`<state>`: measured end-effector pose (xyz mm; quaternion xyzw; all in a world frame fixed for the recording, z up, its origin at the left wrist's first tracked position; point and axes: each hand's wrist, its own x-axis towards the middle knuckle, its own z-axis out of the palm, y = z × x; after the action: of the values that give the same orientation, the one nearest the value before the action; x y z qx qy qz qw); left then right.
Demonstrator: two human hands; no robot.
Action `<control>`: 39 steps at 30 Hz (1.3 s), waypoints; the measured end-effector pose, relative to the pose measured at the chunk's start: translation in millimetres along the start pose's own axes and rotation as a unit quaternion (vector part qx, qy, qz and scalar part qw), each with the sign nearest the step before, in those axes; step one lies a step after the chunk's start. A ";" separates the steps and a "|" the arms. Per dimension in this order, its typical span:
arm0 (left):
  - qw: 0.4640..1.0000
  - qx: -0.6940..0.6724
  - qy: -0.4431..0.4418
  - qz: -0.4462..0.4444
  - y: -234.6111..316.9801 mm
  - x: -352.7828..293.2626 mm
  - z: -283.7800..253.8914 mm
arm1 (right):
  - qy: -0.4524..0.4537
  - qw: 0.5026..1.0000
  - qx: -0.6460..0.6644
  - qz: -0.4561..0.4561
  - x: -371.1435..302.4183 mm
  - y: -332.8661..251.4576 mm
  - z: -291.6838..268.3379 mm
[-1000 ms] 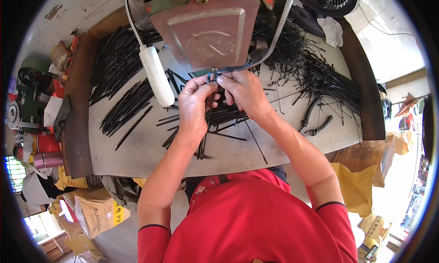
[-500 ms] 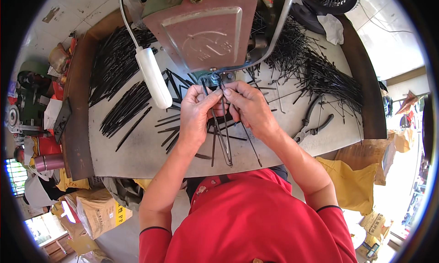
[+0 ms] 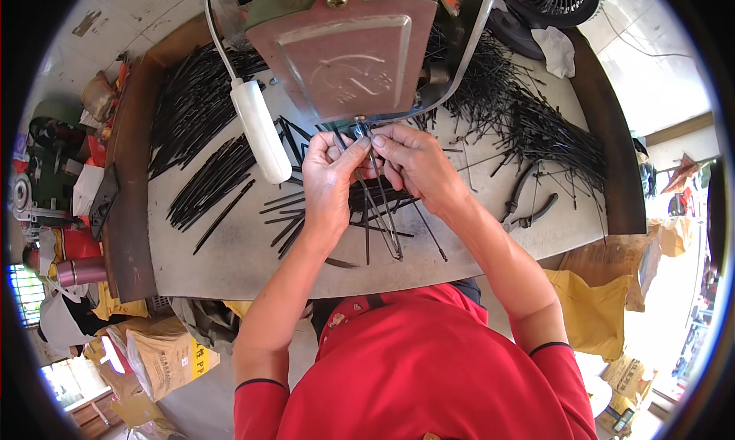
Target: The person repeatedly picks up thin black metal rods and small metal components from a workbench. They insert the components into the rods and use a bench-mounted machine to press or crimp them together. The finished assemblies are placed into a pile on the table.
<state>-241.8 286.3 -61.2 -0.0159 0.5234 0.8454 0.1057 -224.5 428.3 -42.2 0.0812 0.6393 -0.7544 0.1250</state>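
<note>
Below the head of a bench press machine (image 3: 344,53), my two hands are close together at the working point. My left hand (image 3: 328,181) pinches the upper part of a thin black metal rod assembly (image 3: 389,233), whose rods meet in a narrow V toward me. My right hand (image 3: 421,166) is closed beside it, thumb and fingers on the other upper rod. The rods' far ends are at the machine's lower part, partly hidden by my fingers. Several loose black rods (image 3: 287,227) lie on the metal tabletop (image 3: 230,268) under and left of my hands.
Bundles of black rods (image 3: 210,183) lie at the left, with a tangled heap of thin rods (image 3: 551,134) at the right. Pliers (image 3: 528,202) rest right of my forearm. A white lamp (image 3: 260,130) hangs left of the machine. A black fan (image 3: 547,0) stands at the back right.
Both hands have shifted slightly away from me, toward the machine. The joined near end of the rod assembly has moved farther from the table's front edge and a little right.
</note>
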 end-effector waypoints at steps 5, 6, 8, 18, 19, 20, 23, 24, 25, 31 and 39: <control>0.999 -0.034 0.018 -0.010 -7.3 1.3 1.5 | 0.010 0.999 0.035 -0.003 -1.6 5.6 1.3; 0.998 -0.050 0.030 -0.025 -11.1 -0.3 1.5 | 0.016 0.999 0.041 -0.004 -3.0 11.9 1.6; 0.999 -0.023 0.011 -0.030 -15.0 -3.4 -1.0 | 0.030 0.998 0.060 0.001 -5.1 16.9 1.8; 1.000 -0.015 0.027 0.005 -6.2 -1.6 2.6 | 0.008 0.999 0.035 -0.016 -0.3 8.0 2.8; 1.000 -0.017 0.026 0.005 -4.9 -2.1 3.4 | 0.004 0.999 0.037 -0.013 0.0 7.9 2.9; 0.999 -0.019 0.028 0.000 -4.5 -1.8 3.5 | 0.004 0.999 0.039 -0.012 0.0 7.5 3.0; 0.999 -0.037 0.023 -0.016 -6.7 -3.5 0.3 | 0.010 0.999 0.051 -0.007 -1.3 10.0 4.9; 0.999 -0.041 0.024 -0.018 -6.2 -2.8 1.2 | 0.015 0.998 0.059 -0.006 -1.2 11.5 6.1; 0.998 -0.045 0.025 -0.021 -5.1 -1.9 3.3 | 0.021 0.998 0.067 -0.005 -0.6 12.0 6.7; 0.999 -0.046 0.008 -0.018 -10.9 0.0 -4.5 | -0.034 0.995 0.094 0.022 4.1 12.4 -3.0; 0.996 -0.030 -0.009 -0.088 4.8 4.2 -5.8 | -0.027 1.000 -0.016 0.000 5.1 -4.7 -0.7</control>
<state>-247.3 279.8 -60.2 -0.0574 0.4937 0.8481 0.1835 -230.7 429.3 -39.3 0.0584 0.6475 -0.7462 0.1434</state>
